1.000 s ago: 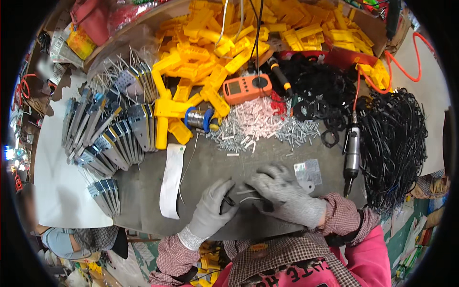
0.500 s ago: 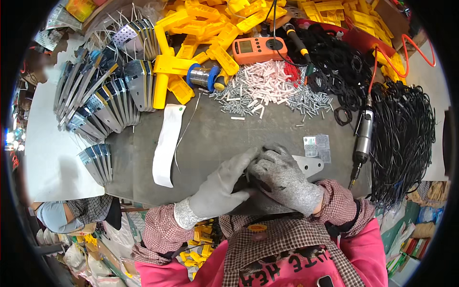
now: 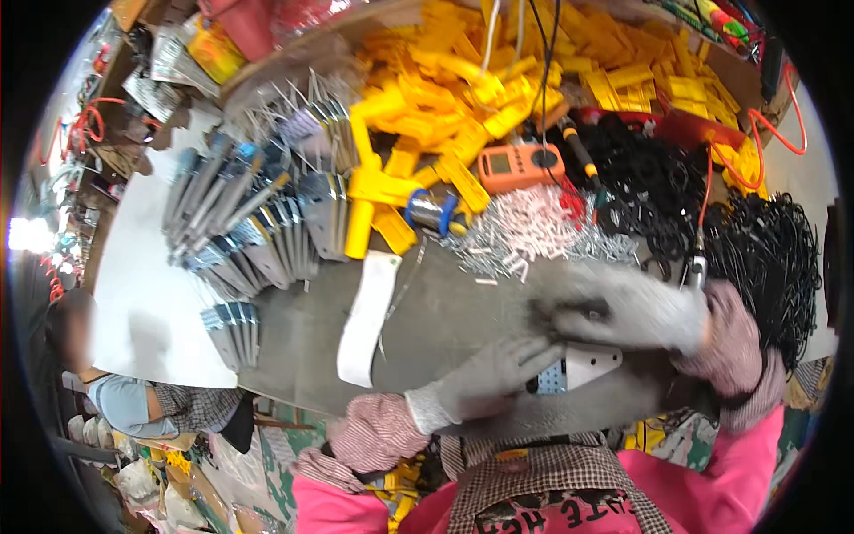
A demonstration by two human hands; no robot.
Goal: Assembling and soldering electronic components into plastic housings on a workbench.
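My left hand (image 3: 487, 381), in a grey glove, has its fingers stretched out at the left end of a flat metal plate (image 3: 594, 363). The plate is pale grey with small holes, and a blue perforated part (image 3: 551, 378) shows beside the fingertips. My right hand (image 3: 627, 307), also gloved, is over the table just beyond the plate. It is smeared by motion, so its fingers and anything in them cannot be made out. Left of my hands lies a long white paper strip (image 3: 366, 320).
Behind my hands are loose screws and pale pegs (image 3: 525, 222), an orange meter (image 3: 520, 166), a solder spool (image 3: 433, 212) and yellow plastic parts (image 3: 463, 89). Stacked metal plates (image 3: 249, 222) stand left. Black cables (image 3: 769, 276) and a power screwdriver (image 3: 698, 267) lie right.
My hands were together over the plate; now they are apart. The right has moved away and outward, uncovering more of the plate. The whole view has shifted, and the table things appear farther right.
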